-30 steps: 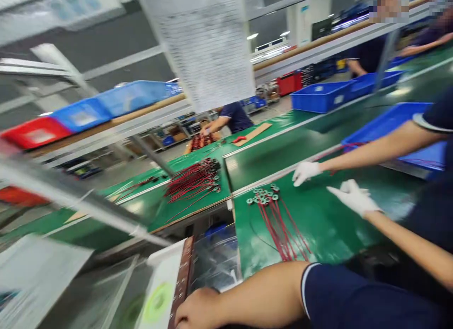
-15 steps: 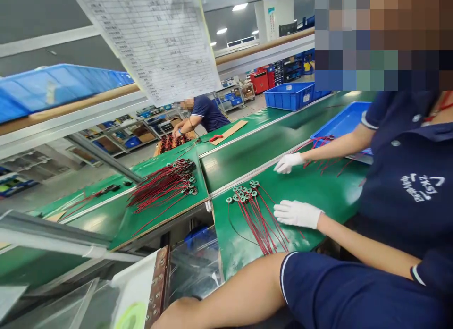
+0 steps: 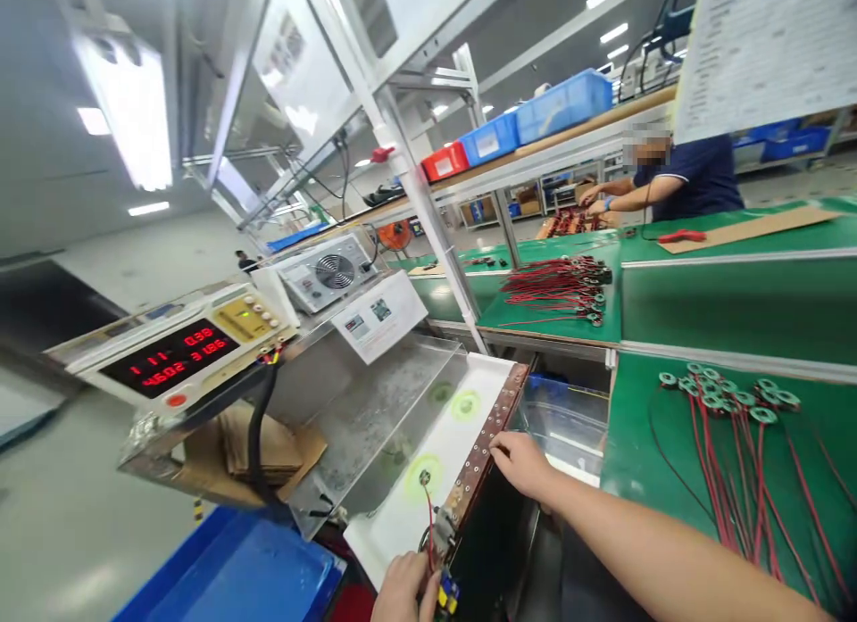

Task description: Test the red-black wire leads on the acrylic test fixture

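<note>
My left hand [image 3: 403,588] is closed on a red wire [image 3: 429,522] at the bottom, beside a blue and yellow connector [image 3: 448,593]. The wire runs up to a small round part [image 3: 424,477] on a green ring of the white board [image 3: 392,533]. My right hand [image 3: 520,464] has its fingers curled at the edge of the brown riveted strip [image 3: 491,428]; what they hold, if anything, is hidden. Several round parts [image 3: 763,415] with red wires lie on the green bench [image 3: 633,443] at right.
A meter [image 3: 184,350] with red digits stands left, beside a fan-fitted unit [image 3: 335,269]. A blue tray [image 3: 228,573] sits lower left. More wired parts [image 3: 555,283] lie farther back. A co-worker [image 3: 696,180] handles parts across the bench. A metal post [image 3: 428,220] rises mid-view.
The view has swung left, bringing the meter, the whole white board and my left hand into sight. The nearby gloved co-worker has left the view.
</note>
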`<state>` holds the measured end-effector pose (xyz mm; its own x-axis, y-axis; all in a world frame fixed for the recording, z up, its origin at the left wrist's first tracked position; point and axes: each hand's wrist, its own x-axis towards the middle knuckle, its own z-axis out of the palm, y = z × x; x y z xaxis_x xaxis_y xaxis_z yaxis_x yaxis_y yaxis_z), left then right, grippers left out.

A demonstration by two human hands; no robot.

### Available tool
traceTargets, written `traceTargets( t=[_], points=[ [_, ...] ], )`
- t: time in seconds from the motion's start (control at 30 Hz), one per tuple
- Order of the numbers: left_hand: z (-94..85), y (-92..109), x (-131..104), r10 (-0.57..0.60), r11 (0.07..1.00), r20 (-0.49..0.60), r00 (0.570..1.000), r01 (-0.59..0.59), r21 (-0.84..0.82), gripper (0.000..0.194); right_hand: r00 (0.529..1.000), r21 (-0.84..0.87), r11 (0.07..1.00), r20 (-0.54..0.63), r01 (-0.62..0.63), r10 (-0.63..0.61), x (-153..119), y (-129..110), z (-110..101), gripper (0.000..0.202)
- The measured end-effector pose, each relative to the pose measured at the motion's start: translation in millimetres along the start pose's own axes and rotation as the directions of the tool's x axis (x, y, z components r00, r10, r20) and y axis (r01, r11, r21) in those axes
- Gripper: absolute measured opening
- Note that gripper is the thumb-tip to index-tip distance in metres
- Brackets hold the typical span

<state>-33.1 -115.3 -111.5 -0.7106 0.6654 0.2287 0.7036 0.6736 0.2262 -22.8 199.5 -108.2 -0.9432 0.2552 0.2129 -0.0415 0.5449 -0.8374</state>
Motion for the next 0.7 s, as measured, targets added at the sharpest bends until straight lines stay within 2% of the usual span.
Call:
traceTargets(
  t=[0.17,0.3,0.43,0.5,0.6,0.7],
  points=[
    [0.2,-0.2,-0.7,-0.067,0.997,0.054,0.996,0.068,-0.028,0.033,1.000,0.003,1.000,0.001,0.007,-0.007,-2.6,-2.1,-1.3,0.021],
    [-3.7,6.9,0.1,-0.109,0.991,0.096,0.989,0.116,-0.072,0.034,1.000,0.025,0.999,-0.016,0.026,-0.026,-0.5,-0.6,0.8,0.020],
    [-8.4,21.4,0.9,-0.158,0.979,0.060,0.986,0.165,-0.119,0.034,0.999,-0.011,1.000,-0.029,0.024,-0.025,0.1,0.6,0.1,0.020],
    [-10.6,26.8,1.2,-0.171,0.975,0.040,0.984,0.175,-0.134,0.036,1.000,-0.019,1.000,-0.031,0.005,-0.005,0.6,0.7,0.1,0.019],
    [-14.7,31.0,1.8,-0.193,0.968,0.082,0.978,0.203,-0.148,0.039,0.998,-0.001,0.999,-0.029,-0.053,0.053,1.1,0.6,0.3,0.019],
    [-19.0,33.3,2.4,-0.213,0.959,0.120,0.970,0.231,-0.164,0.038,0.998,0.006,0.998,-0.031,-0.061,0.061,0.4,0.4,0.1,0.019]
  ],
)
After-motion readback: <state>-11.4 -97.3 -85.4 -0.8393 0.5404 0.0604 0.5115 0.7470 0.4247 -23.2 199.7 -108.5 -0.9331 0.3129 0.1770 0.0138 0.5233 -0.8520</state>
